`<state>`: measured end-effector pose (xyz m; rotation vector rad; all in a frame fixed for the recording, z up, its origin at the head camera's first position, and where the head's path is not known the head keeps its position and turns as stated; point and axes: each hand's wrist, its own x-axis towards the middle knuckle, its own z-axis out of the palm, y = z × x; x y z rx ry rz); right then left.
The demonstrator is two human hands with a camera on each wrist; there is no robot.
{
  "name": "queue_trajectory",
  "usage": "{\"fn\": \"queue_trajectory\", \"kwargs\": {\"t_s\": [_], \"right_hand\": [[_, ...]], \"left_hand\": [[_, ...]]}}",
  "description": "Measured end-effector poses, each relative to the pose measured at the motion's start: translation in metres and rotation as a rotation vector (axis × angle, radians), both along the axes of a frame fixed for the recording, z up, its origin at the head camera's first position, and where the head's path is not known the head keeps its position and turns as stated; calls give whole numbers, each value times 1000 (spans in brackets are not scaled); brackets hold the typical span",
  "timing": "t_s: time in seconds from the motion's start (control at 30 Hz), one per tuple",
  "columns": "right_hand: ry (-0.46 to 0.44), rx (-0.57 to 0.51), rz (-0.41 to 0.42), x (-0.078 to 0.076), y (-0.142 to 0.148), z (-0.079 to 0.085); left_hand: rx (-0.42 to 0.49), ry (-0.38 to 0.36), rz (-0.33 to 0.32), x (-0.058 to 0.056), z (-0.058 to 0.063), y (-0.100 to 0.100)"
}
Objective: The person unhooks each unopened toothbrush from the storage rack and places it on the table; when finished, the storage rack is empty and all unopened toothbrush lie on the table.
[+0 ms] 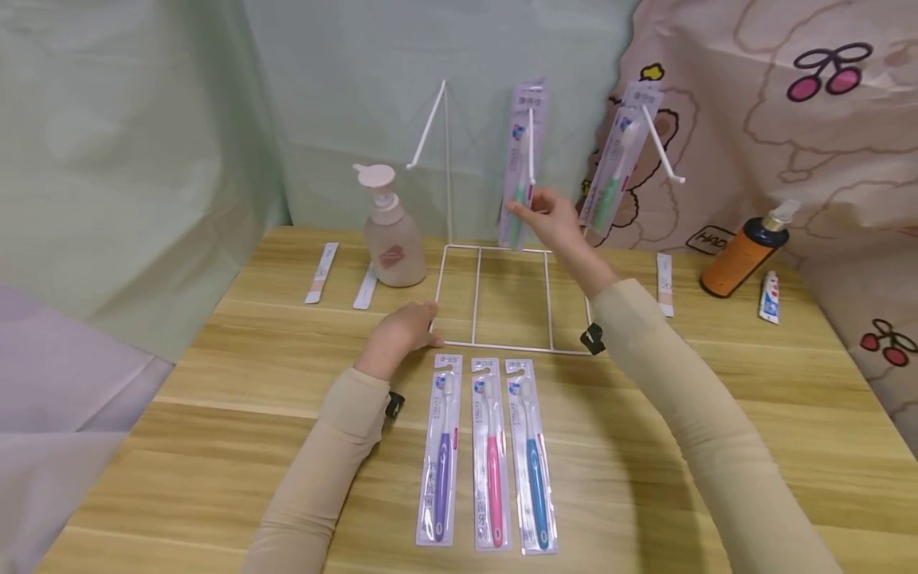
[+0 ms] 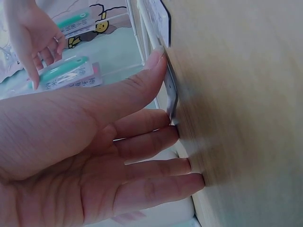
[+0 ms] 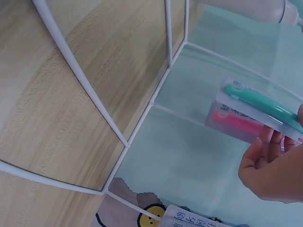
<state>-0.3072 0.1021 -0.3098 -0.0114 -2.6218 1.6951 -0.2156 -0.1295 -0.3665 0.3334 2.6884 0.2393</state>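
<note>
A white wire display rack point(image 1: 476, 295) stands on the table with three hooks. My right hand point(image 1: 555, 223) pinches the lower part of a packaged green toothbrush point(image 1: 514, 171) hanging at the middle hook, thumb on one side and fingers on the other. Behind it in the right wrist view is a pink toothbrush pack point(image 3: 227, 124). On the right hook hangs another packaged green toothbrush point(image 1: 610, 179). My left hand point(image 1: 402, 331) holds the rack's front left corner between thumb and fingers, its fingertips at the tabletop. Purple point(image 1: 442, 478), pink point(image 1: 493, 486) and blue point(image 1: 535, 486) toothbrush packs lie side by side before the rack.
Left of the rack stands a pump bottle point(image 1: 394, 247), with paper sachets point(image 1: 322, 273) beside it. At right are another sachet point(image 1: 665, 285), an orange spray bottle point(image 1: 739, 259) and a small tube point(image 1: 770, 298). Cloth curtains point(image 1: 344, 96) hang behind the table.
</note>
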Motion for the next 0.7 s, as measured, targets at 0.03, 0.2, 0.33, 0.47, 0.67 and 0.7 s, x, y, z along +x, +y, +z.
{"fn": "queue_trajectory", "kwargs": {"t_s": [0.03,0.2,0.33,0.47,0.67,0.7], "right_hand": [[1,-1,6,2,0,0],[0,-24,34,10,3,1],[26,-7,43,16,2,1],[85,23,46,23,1,3],[131,60,57,32,0,3],[131,67,57,34,0,3]], "left_hand": [[1,1,-1,0,0,0],[9,-2,5,2,2,1],[14,-8,16,3,3,0],[17,-11,21,3,3,0],[7,-6,11,3,2,0],[6,-6,9,3,2,0]]}}
